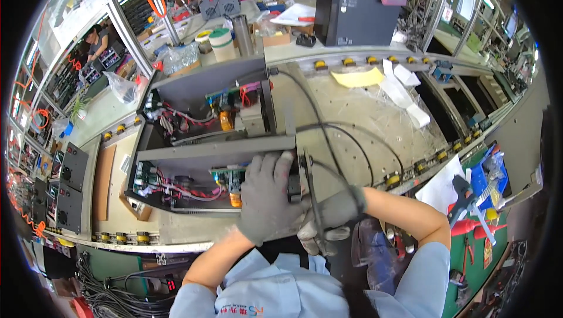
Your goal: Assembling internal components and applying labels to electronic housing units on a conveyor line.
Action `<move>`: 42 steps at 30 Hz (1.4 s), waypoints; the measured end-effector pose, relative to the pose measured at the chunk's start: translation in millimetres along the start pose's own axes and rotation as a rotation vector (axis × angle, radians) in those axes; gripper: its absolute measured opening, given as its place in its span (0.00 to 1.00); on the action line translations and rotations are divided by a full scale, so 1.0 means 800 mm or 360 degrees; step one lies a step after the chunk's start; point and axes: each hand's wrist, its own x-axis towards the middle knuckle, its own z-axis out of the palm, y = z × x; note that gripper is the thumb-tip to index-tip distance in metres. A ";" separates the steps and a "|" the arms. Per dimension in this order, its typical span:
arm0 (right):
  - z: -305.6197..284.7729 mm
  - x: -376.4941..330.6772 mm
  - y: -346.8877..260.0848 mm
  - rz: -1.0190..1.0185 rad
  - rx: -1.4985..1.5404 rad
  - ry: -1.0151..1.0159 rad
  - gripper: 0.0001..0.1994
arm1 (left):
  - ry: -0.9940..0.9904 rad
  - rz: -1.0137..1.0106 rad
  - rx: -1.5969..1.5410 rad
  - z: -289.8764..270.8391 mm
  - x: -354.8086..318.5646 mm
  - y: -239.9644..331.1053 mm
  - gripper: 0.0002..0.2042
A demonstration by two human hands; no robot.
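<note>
Two dark grey metal housings with circuit boards and wires inside lie side by side on the bench: a far housing and a near housing. My left hand, in a grey glove, rests over the right end of the near one. Its fingers are stretched out across the parts inside, partly hiding them. Just outside that end, my right hand, also gloved, has its fingers closed around a black cable. Beside my left fingers shows an orange-yellow component. Whatever lies beneath my left palm is hidden.
More black cable loops across the bench. Yellow paper and white strips lie farther right. A roller rail edges the bench. At right, a blue bin and tools stand on a green surface. Other people work beyond.
</note>
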 end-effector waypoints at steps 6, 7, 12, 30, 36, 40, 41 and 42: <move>0.061 -0.068 0.031 -0.0464 -0.1274 0.2958 0.08 | 0.0184 -0.0145 -0.0042 0.005 0.003 -0.005 0.38; 0.084 -0.067 0.027 -0.0438 -0.1168 0.3232 0.07 | 0.0193 -0.0154 -0.0054 0.005 0.003 -0.008 0.38; 0.096 -0.034 0.015 -0.1593 -0.2566 0.2402 0.18 | 0.0152 -0.0068 -0.0037 0.009 0.012 0.007 0.35; 0.119 -0.038 0.038 -0.0497 -0.0555 0.2098 0.16 | 0.0076 0.0212 0.0056 0.006 0.000 -0.015 0.46; 0.107 -0.091 0.000 -0.0321 -0.1466 0.2586 0.11 | 0.0104 0.0163 0.0018 0.012 0.007 -0.006 0.42; 0.130 -0.104 0.068 -0.0497 -0.1237 0.2647 0.12 | 0.0070 0.0033 0.0112 0.011 -0.004 -0.015 0.42; 0.148 -0.120 0.084 -0.0555 -0.0723 0.2615 0.10 | 0.0085 0.0015 0.0106 0.004 -0.002 -0.009 0.42; 0.159 -0.133 0.107 -0.0517 -0.0579 0.2742 0.09 | 0.0036 0.0106 0.0175 -0.005 0.007 0.001 0.42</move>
